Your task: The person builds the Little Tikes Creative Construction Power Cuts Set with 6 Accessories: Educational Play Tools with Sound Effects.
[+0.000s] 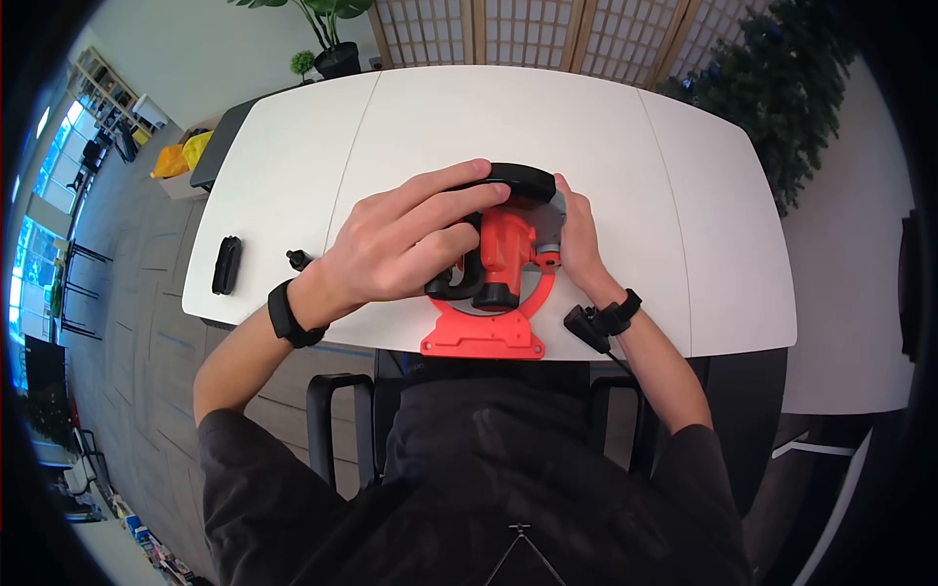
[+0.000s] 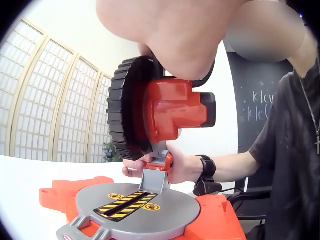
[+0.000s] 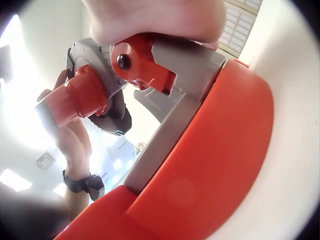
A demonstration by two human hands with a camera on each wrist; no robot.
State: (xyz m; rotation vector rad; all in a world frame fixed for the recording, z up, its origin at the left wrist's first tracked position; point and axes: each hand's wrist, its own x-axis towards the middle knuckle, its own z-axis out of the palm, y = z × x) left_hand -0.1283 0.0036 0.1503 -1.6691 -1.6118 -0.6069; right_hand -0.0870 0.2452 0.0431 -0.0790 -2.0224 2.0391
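A red and grey toy miter saw [image 1: 506,239] stands on the table's near edge, its cutting head raised over a round grey turntable [image 2: 175,210] with a yellow-black striped slot plate. My left hand [image 1: 401,234] grips the head at its black handle, with fingers reaching over the black blade guard [image 1: 528,179]. In the left wrist view, that hand covers most of the handle. My right hand [image 1: 580,239] holds the saw low at the back hinge [image 2: 156,175], its fingers around the grey hinge post. The right wrist view shows this hand [image 3: 160,20] right over the red pivot [image 3: 131,62].
On the white table [image 1: 440,107], a black case-like object [image 1: 227,265] lies at the left, with a small black part [image 1: 298,259] near my left wrist. A chair armrest [image 1: 337,391] stands below the table edge. Behind are a folding screen [image 1: 547,34] and a plant [image 1: 337,54].
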